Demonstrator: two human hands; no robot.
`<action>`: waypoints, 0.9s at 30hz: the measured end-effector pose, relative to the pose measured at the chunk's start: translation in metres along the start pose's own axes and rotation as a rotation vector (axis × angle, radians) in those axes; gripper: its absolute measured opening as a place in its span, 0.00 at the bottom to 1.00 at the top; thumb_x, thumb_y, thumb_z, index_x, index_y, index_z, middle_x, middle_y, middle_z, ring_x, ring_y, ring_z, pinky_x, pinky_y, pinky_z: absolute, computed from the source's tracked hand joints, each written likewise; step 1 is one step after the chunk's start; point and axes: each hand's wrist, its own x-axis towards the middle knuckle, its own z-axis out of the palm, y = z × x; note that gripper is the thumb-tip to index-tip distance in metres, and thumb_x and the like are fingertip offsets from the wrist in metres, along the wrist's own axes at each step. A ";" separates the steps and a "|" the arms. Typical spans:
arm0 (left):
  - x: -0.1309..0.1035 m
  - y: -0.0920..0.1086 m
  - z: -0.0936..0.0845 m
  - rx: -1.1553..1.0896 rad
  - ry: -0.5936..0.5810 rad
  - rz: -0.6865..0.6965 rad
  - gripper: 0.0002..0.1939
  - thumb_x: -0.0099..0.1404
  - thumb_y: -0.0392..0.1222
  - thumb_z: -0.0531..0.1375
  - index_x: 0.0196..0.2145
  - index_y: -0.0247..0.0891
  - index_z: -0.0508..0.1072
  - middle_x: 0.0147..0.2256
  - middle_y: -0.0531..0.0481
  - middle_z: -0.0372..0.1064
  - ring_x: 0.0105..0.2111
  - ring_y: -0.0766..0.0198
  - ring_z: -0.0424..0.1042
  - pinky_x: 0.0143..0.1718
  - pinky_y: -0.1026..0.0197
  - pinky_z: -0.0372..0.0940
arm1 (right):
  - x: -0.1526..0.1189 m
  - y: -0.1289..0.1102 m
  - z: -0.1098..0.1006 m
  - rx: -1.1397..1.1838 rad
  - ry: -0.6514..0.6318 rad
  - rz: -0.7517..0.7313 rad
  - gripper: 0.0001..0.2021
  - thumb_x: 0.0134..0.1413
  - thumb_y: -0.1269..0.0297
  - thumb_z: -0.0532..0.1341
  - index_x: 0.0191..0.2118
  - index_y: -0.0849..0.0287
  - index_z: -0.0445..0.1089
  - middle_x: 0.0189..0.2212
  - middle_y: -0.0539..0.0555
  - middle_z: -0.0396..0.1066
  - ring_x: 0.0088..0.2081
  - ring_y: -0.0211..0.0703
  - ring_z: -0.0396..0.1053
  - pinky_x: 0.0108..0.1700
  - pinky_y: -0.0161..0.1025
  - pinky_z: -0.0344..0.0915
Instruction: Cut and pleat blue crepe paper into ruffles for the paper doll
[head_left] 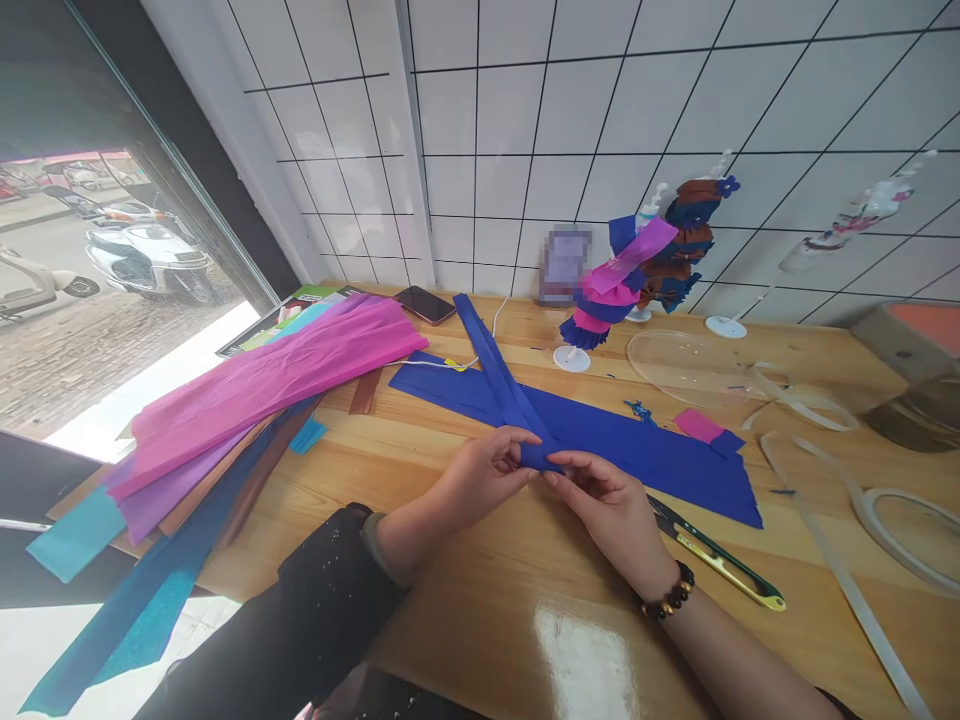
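A narrow folded strip of blue crepe paper [491, 360] is pinched at its near end between my two hands. My left hand [484, 470] has thumb and fingers closed on the strip's left side. Close beside it, my right hand [611, 505] pinches the same end from the right. The strip runs up and away to the left, crossing over a wide flat sheet of blue crepe paper [645, 450] on the table. Scissors or a cutter with dark and yellow-green handles [724, 560] lies by my right wrist.
Pink crepe paper [277, 380] tops a stack of coloured sheets at left. A phone [425, 305] lies behind. Ruffled paper figures on stands [611, 285] are near the tiled wall. Rolls of tape [877, 520], a clear plastic lid [686, 365] and paper scraps [699, 425] lie at right.
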 end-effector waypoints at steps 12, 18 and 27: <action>0.000 0.004 -0.001 0.070 -0.007 -0.004 0.08 0.55 0.38 0.57 0.34 0.35 0.71 0.28 0.51 0.67 0.25 0.71 0.64 0.29 0.68 0.61 | 0.000 0.003 -0.003 -0.040 -0.013 -0.038 0.11 0.43 0.59 0.62 0.33 0.58 0.72 0.23 0.50 0.68 0.25 0.37 0.63 0.27 0.34 0.63; 0.001 0.004 -0.002 0.085 0.014 0.019 0.07 0.56 0.38 0.57 0.31 0.35 0.73 0.28 0.49 0.71 0.28 0.68 0.68 0.30 0.68 0.62 | -0.001 0.005 -0.005 -0.114 -0.016 -0.090 0.09 0.46 0.61 0.60 0.33 0.58 0.73 0.30 0.53 0.73 0.29 0.39 0.68 0.31 0.36 0.66; 0.001 0.004 -0.004 0.090 0.023 0.069 0.08 0.57 0.38 0.57 0.34 0.36 0.74 0.31 0.49 0.72 0.29 0.68 0.70 0.31 0.68 0.63 | -0.001 0.006 -0.007 -0.230 0.009 -0.301 0.09 0.49 0.63 0.59 0.36 0.53 0.74 0.34 0.53 0.73 0.34 0.41 0.70 0.38 0.40 0.67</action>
